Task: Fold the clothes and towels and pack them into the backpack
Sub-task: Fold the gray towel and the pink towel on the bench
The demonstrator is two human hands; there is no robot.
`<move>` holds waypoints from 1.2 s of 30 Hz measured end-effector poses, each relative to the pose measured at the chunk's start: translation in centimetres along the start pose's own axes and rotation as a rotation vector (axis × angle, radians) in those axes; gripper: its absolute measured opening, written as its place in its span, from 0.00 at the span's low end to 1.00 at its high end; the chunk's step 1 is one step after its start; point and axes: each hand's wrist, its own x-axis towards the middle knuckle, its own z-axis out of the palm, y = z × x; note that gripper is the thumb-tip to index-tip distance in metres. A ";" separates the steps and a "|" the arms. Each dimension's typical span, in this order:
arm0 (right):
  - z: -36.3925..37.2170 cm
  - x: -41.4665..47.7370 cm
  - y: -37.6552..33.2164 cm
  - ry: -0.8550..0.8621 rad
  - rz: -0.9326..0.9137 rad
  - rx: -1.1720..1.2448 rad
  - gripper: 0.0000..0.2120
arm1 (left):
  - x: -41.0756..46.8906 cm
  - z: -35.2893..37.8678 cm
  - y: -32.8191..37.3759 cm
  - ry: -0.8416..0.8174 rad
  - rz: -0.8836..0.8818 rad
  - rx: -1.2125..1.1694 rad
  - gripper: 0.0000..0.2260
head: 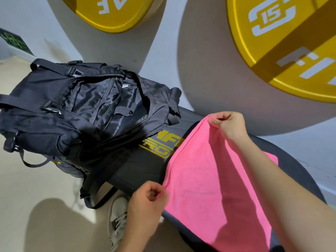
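Holding up a bright pink, soft-pile rectangular towel (209, 179) by the two corners of one edge. Pinching the near corner with left hand (147, 199): thumb and forefinger closed tight on the hem, remaining fingers curled into the palm. Pinching the far corner with right hand (229, 126): thumb and fingertips narrow on the hem, set higher and farther out than the left. Hem pulled fairly straight between the two grips, running diagonally. Cloth hanging below in soft lengthwise folds, lower part draped over a black padded bench with yellow lettering (145, 166). Right forearm crossing in front of the towel, a strip of pink showing beyond it, flat on the bench. Towel not in the bag, not folded. On the same bench to the left, a large black nylon backpack (81, 110) lying slumped, zips gaping on the upper side, shiny dark lining showing; cannot tell which compartment. Buckles and webbing straps loose, several trailing off the bench's near edge toward the beige floor (36, 197). Backpack near the towel but apart, yellow lettering visible in the gap between them. Below the left wrist, a pale grey laced sneaker (118, 219) on the floor. Behind, a pale wall with two big round yellow discs with white lettering: one top centre (112, 13), one at right (291, 51) marked 15. Small green sign (14, 41) low on the wall, far left.
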 end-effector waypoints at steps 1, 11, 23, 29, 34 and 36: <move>-0.8 -0.8 -0.6 0.019 0.007 0.051 0.09 | 0.1 -0.2 0.4 -0.014 -0.016 -0.073 0.08; -13.1 -12.1 -7.4 0.194 -0.072 0.247 0.04 | -2.1 -4.2 8.3 -0.134 0.257 -0.320 0.09; -23.2 -26.9 -11.1 0.109 -0.017 0.272 0.05 | -6.8 -9.4 19.5 -0.515 0.429 -0.269 0.21; -19.5 -21.1 -1.7 0.208 0.195 0.232 0.05 | -0.2 -2.2 14.6 -0.267 0.352 0.094 0.08; -15.9 -16.0 7.7 0.295 0.275 0.010 0.11 | 6.2 3.1 8.4 -0.167 0.299 0.267 0.08; -15.5 -14.9 9.3 0.320 0.279 -0.052 0.10 | 7.5 4.5 7.3 -0.142 0.317 0.306 0.05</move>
